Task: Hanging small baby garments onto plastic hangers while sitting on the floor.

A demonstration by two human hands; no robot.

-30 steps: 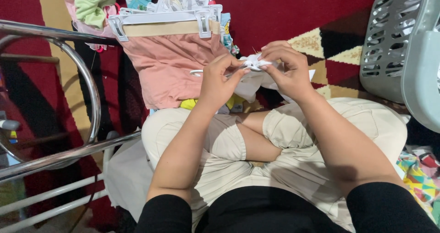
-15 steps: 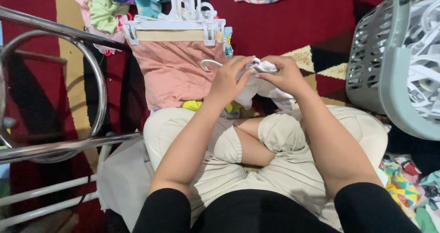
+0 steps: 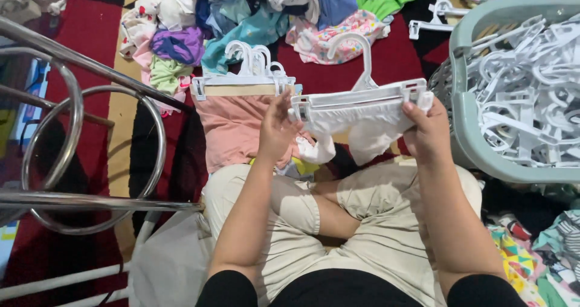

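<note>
Now – small white garment (image 3: 362,121), crumpled, on white clip hanger (image 3: 356,95) – both hands' fingers (image 3: 417,110) shut on hanger ends.

Black short sleeves ending above the elbows, forearms bare; left hand (image 3: 278,132) and right hand (image 3: 430,135) without rings or gloves. Cream knee-length shorts, creased, below the hands. Black top at the lower frame edge.
</note>
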